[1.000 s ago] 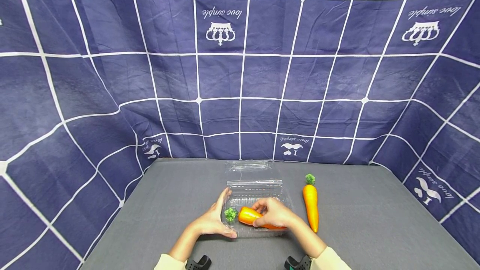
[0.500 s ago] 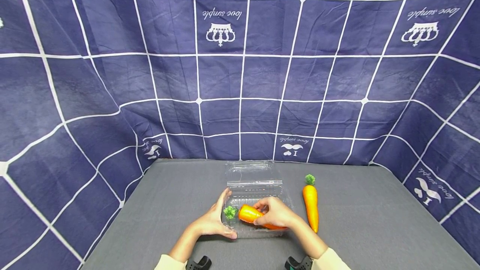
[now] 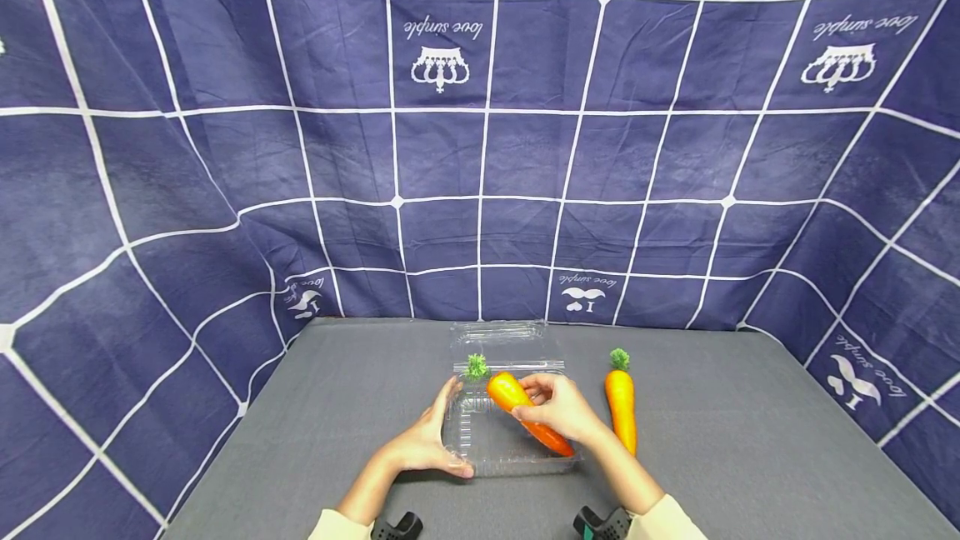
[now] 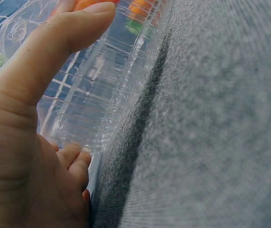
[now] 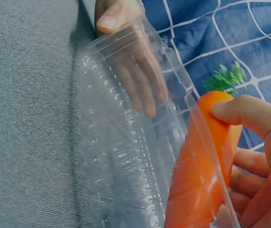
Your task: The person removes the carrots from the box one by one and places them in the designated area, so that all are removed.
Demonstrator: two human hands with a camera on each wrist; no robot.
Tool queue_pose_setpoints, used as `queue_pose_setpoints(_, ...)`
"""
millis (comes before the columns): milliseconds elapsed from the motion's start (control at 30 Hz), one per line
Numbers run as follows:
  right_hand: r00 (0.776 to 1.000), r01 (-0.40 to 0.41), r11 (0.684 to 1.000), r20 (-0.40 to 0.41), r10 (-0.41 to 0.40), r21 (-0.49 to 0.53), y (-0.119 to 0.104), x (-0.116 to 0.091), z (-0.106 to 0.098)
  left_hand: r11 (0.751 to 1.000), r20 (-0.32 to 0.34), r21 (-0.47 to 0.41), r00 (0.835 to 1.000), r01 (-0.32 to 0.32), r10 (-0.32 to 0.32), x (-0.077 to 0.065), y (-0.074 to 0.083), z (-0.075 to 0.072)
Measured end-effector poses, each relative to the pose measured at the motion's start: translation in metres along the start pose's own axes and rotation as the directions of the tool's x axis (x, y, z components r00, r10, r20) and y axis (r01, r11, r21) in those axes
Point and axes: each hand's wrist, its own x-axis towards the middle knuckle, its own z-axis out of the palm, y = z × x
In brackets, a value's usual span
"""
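My right hand (image 3: 561, 412) pinches an orange carrot (image 3: 549, 438) between thumb and fingers over a clear plastic clamshell container (image 3: 517, 468). The carrot is tilted, its leafy green top (image 3: 476, 367) raised toward the hinge and its tip low by the front right corner. In the right wrist view, the thumb presses the carrot's thick end, and the container wall crosses in front of its lower part. My left hand (image 3: 431, 442) holds the container's left end, thumb (image 4: 90, 28) at the front wall and fingers along the left side. The container's lid (image 3: 498, 346) lies folded back, away from me.
A second carrot (image 3: 620, 402) lies on the grey table (image 3: 720, 432) right of the container, its tip hidden behind my right forearm. A dark blue cloth (image 3: 525, 157) with white lines hangs behind the table and at both sides.
The carrot's leafy end has swung up and away from me, from low over the container's left side toward the hinge. My right hand has shifted slightly away and right. The left hand has stayed put.
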Motion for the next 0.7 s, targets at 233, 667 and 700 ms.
queue_pose_setpoints(233, 0.994, -0.048, 0.99, -0.092, 0.061, 0.135, -0.001, 0.002, -0.005, 1.0, -0.003, -0.004, 1.0, -0.017, 0.017, 0.001, 0.0, 0.0)
queue_pose_setpoints(667, 0.939, -0.126, 0.923, -0.258, 0.23, 0.363, -0.007, -0.002, -0.018, 1.0, -0.003, -0.016, 1.0, -0.004, 0.004, 0.002, -0.001, 0.0)
queue_pose_setpoints(700, 0.934, -0.129, 0.921, -0.265, 0.237, 0.368, -0.006, -0.003, -0.019, 1.0, -0.004, -0.014, 1.0, -0.004, 0.004, 0.001, -0.001, 0.0)
